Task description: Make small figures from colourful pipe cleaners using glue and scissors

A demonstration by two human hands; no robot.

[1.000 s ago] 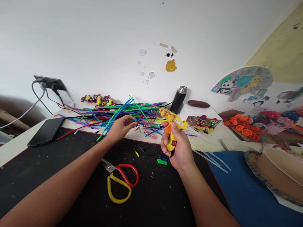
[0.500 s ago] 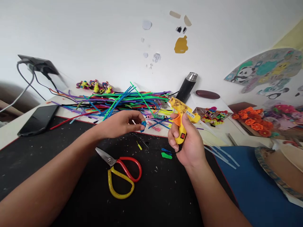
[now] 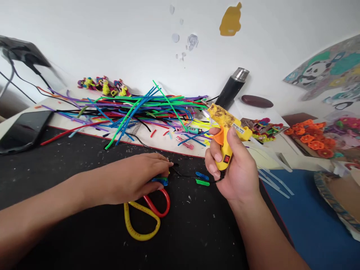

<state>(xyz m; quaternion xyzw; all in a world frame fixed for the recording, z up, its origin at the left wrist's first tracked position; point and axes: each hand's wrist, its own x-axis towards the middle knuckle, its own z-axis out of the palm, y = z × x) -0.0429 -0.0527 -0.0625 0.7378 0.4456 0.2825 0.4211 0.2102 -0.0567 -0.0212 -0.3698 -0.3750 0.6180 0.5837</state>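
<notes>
The right hand (image 3: 240, 170) wraps its fingers round the yellow glue gun (image 3: 224, 119), at two o'clock from the left hand (image 3: 137, 176), whose fingers seem to pinch a small blue piece (image 3: 162, 181) so near the black cord (image 3: 185, 176) that catching it could yank the gun.

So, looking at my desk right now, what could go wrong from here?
The glue gun in your right hand points toward the pipe cleaners; if it's hot, a drip might stick to them. The scissors have their blades hidden by your left hand, which could brush an edge. The cord runs across the mat past the small blue and green pieces and might drag them.
</notes>
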